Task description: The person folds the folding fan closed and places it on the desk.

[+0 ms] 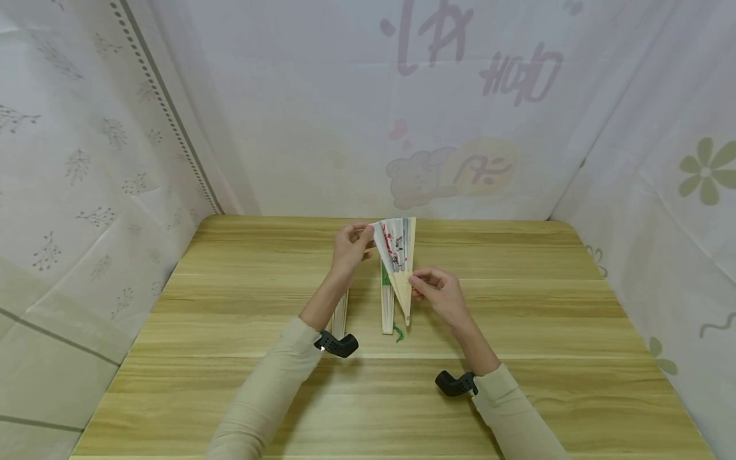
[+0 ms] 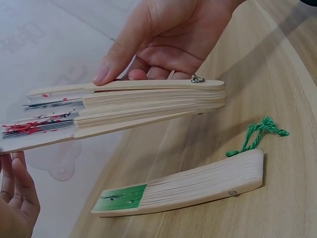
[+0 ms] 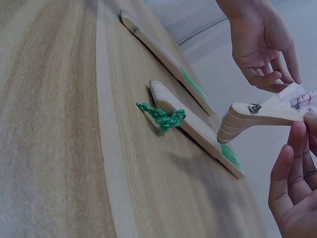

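A folding fan [image 1: 397, 244] with pale wooden ribs and a white leaf painted with red blossoms is held up, partly spread, its pivot end pointing down. The left hand [image 1: 349, 248] pinches the leaf's outer edge at upper left. On the opposite side, the right hand [image 1: 441, 294] pinches the outer rib between thumb and fingers, below the painted part. Beneath it lies a closed green folding fan [image 2: 198, 183] with a green cord tassel [image 2: 260, 130]. A second closed green fan [image 3: 163, 57] lies farther left, partly hidden by the left forearm in the head view.
The wooden table [image 1: 546, 326] carries the two closed fans. Pale printed cloth [image 1: 299, 128] hangs behind the table's far edge and along both sides. A black wrist camera [image 1: 339, 345] sits on the left wrist, another wrist camera [image 1: 456, 383] on the right.
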`<state>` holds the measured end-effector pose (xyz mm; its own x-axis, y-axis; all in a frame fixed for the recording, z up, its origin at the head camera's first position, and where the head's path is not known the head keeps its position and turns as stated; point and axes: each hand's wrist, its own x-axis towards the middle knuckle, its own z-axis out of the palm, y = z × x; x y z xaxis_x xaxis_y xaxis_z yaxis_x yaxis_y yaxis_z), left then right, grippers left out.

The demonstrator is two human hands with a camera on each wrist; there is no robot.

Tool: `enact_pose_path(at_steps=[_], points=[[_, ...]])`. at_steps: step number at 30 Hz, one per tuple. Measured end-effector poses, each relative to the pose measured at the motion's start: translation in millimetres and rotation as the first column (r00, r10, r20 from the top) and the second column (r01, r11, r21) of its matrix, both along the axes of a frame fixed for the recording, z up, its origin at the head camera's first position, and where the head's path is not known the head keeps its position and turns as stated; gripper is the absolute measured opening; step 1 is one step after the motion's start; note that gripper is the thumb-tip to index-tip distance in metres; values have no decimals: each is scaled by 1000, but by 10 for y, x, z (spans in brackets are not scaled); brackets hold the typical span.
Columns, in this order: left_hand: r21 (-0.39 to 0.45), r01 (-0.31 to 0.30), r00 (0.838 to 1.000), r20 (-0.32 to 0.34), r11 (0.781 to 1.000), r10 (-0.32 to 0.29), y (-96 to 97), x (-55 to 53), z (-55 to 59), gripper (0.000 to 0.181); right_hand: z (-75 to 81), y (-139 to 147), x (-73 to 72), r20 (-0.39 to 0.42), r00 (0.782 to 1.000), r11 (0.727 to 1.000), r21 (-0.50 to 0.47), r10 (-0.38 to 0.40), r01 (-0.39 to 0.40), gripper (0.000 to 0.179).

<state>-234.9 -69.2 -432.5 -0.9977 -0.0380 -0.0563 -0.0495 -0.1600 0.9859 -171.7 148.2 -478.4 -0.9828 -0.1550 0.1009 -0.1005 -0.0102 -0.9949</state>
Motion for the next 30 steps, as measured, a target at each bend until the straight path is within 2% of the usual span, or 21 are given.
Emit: enact_pose_path(at_steps=[8,14,18,24,29,30], points=[[-5,45,999,16,999,-44,36,34,9,26,-15,1,6,-7,1000,1000,9,14,-14,18],[-31,20,1000,-11,999,-20,73,38,24,24,-35,-12,-7,-9,1000,1000,2,21,-21,18],[-20,13,1000,-20,1000,-13,77,38,31,20,-34,-23,-9,10,1000,1000,-5,13,-13,16],[6,13,1000,-29,1000,-13,52,37,21,18,-36,-40,-6,51,999,999,53,6,-9,22],[17,17,1000,-22,1000,-16,35,33,-1,18,-49,-51,-6,74,997,995,90,30,-37,26],[17,18,1000,-17,1000,-18,32,33,-4,18,-13,-54,9,75,996,995,91,40,-46,25]])
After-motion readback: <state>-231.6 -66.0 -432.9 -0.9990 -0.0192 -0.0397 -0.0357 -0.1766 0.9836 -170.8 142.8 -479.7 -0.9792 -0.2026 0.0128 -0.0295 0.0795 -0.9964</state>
